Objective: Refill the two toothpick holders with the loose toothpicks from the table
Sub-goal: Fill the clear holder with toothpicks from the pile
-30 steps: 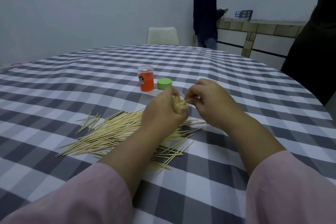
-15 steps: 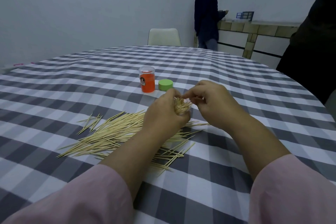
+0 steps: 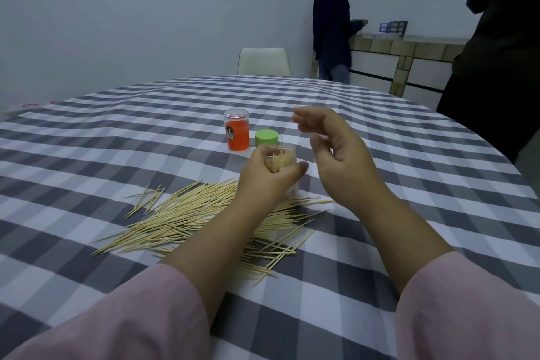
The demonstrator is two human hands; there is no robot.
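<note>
While the left hand [image 3: 267, 177] wraps its fingers round a clear toothpick holder [image 3: 285, 168] at frame centre, thumb across the front, the holder stands w/ its base on the checked tablecloth [image 3: 117, 131] and a bunch of toothpicks shows inside, tips up near the rim. Right hand [image 3: 336, 152] hangs just right of the holder, raised off the cloth, fingers loosely apart and blurred, holding nothing I can make out; not touching the holder.

Loose toothpicks [image 3: 187, 213] lie in a wide fan across centre-left, running under the left forearm and out to lower centre, approx. all pointing the same slanted way, a few strays at the left edge of the pile.

Orange toothpick holder [image 3: 236, 129] stands upright just above the left hand, clear cap on, label facing left. Green lid [image 3: 266, 138] sits flat right beside it, touching or nearly; can't tell which.

Pink sleeves [image 3: 131, 316] fill the bottom corners. Upper centre: white chair back [image 3: 264, 61] behind the table. Upper right: a person in dark clothes [image 3: 333, 20] at a tiled counter [image 3: 403, 48], another dark figure [image 3: 496, 47] at the right edge.
</note>
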